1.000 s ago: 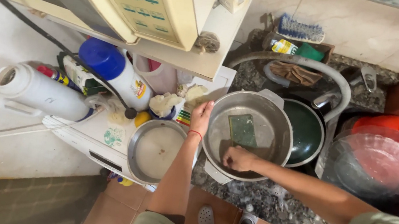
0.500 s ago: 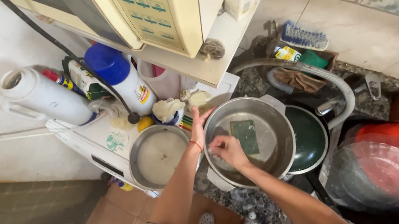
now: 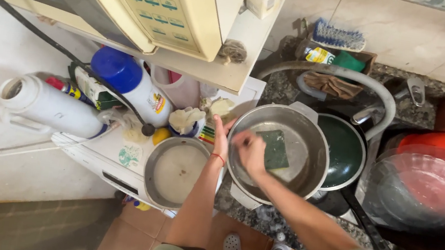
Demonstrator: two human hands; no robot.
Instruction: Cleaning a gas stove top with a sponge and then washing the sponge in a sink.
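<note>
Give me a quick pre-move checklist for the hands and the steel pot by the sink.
1. Left hand steadies steel pot at its rim: ok.
2. Right hand inside the pot, beside green sponge: ok.
3. Right hand's grip on sponge: cannot tell, hand blurred.
4. Pot sits level: ok.
5. Dark green pan touches or overlaps the pot's far side: not ok.
6. Round metal tin crowds the left wrist: not ok.

The right hand (image 3: 250, 152) was motion-blurred inside the steel pot (image 3: 311, 155), hiding its grip; the glass bowl (image 3: 428, 191) ran past the right edge.
</note>
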